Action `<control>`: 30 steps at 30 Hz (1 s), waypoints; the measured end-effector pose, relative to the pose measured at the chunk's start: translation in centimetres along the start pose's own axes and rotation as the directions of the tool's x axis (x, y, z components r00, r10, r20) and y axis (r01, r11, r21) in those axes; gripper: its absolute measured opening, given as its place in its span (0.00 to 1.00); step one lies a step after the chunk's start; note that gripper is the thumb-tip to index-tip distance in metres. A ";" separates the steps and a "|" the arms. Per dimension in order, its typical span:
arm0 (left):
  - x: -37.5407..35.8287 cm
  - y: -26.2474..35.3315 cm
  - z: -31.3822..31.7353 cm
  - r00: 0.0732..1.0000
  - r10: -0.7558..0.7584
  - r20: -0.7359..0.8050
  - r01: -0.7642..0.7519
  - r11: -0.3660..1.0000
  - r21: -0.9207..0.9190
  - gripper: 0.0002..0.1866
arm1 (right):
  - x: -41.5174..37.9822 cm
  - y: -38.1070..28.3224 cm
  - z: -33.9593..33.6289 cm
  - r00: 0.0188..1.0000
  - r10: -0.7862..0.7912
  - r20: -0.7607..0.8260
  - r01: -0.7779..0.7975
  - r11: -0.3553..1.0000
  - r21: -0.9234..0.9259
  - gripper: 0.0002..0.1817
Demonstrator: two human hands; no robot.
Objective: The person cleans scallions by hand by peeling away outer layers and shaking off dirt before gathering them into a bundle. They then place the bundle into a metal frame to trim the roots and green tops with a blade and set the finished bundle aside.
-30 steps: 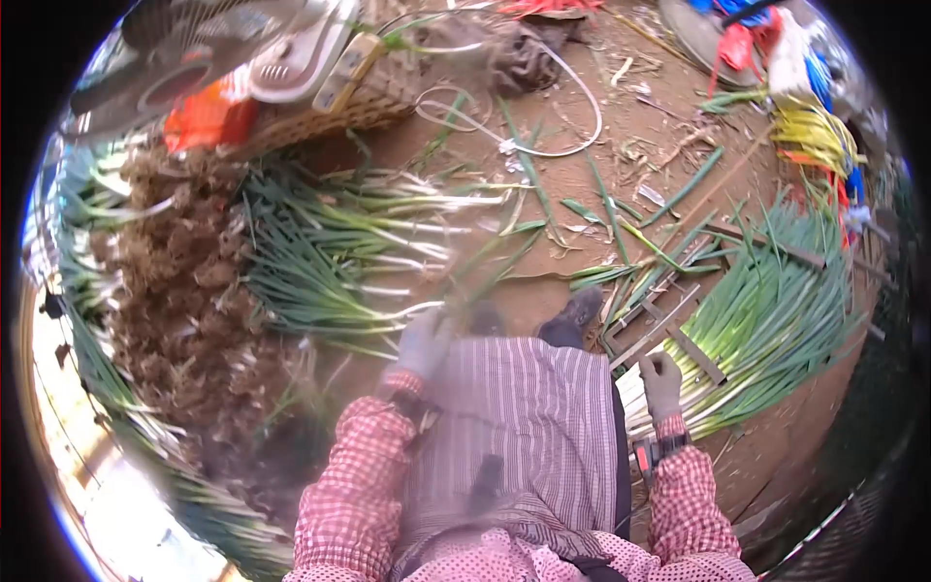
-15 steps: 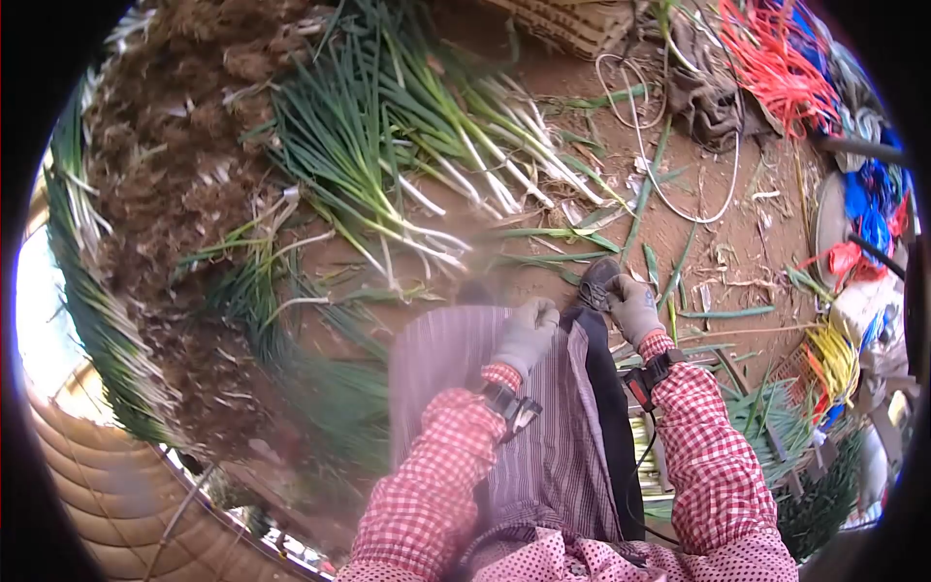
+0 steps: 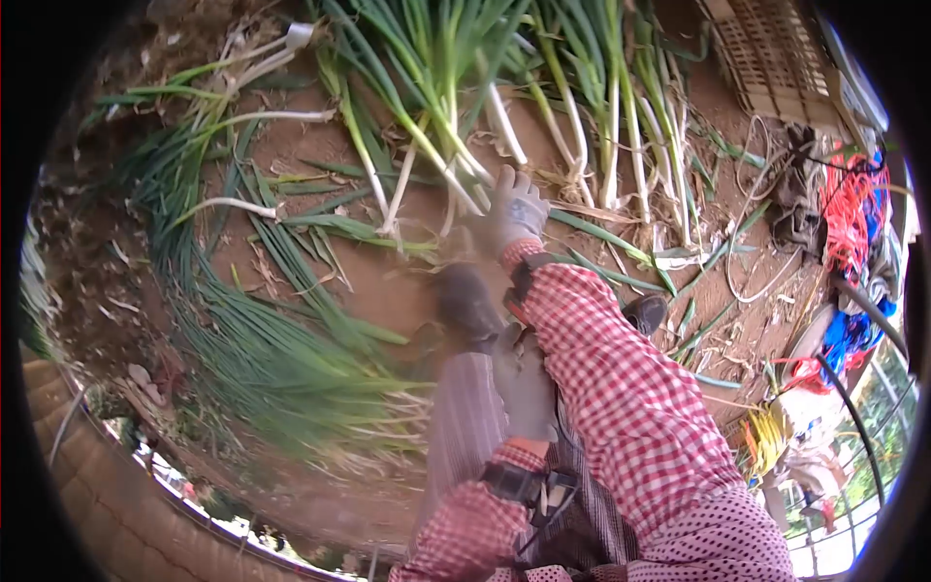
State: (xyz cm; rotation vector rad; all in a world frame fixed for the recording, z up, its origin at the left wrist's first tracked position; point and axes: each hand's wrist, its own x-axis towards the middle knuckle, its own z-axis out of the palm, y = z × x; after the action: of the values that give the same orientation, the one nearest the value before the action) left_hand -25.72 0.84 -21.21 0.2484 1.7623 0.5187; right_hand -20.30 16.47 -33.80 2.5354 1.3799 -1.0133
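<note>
Brown earth (image 3: 364,286) makes up the floor, littered with dry leaf scraps and loose green blades, all bent round by the wide lens. At the far left edge, below, a tan ribbed sheet (image 3: 116,485) curves up like a wall, with bright light and bits of foliage showing along its rim. Above it lies a dark, matted brown heap (image 3: 68,175), soft in focus. Next comes a sprawling pile of scallions (image 3: 242,330), green leaves towards the heap and pale ends towards the person; its lower part is blurred.

Across the top middle, more scallions (image 3: 446,58) lie on the ground, their white ends pointing down towards the person. Below these are a dark shoe (image 3: 465,296) and a striped apron (image 3: 465,407). The gloved left hand (image 3: 524,388) is low over the apron, fingers partly hidden; whether it grips anything I cannot tell. Farther forward, the gloved right hand (image 3: 516,209) is at the white ends of the top scallions, fingers bent; whether they close on a stalk I cannot tell.

To the right, a pale cord (image 3: 729,272) loops over the dirt below a woven basket (image 3: 776,48). Along the right edge sit yellow strands (image 3: 764,441), a blue bundle (image 3: 844,335) and red strands (image 3: 849,218), with daylight and greenery (image 3: 892,398) behind thin bars.
</note>
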 end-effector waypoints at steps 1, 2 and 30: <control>-0.7 1.4 0.5 0.998 0.032 -0.055 -0.032 0.999 -0.009 0.16 | 0.3 -1.0 0.7 0.998 0.000 0.056 0.005 0.997 -0.078 0.36; -0.9 2.3 0.5 0.992 0.064 -0.105 -0.066 0.998 -0.014 0.15 | 0.9 -1.4 1.7 0.993 -0.025 0.111 0.041 0.989 -0.144 0.34; 1.7 10.7 -3.2 0.975 -0.024 -0.221 -0.077 0.897 -0.435 0.09 | 1.5 -0.4 -0.7 0.958 -0.205 0.201 0.083 0.868 0.490 0.27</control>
State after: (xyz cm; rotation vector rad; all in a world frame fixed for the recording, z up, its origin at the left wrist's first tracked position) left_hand -30.40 10.26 -17.12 -0.1116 1.8000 0.9807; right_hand -19.65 18.02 -34.00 2.5066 1.4018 -1.8361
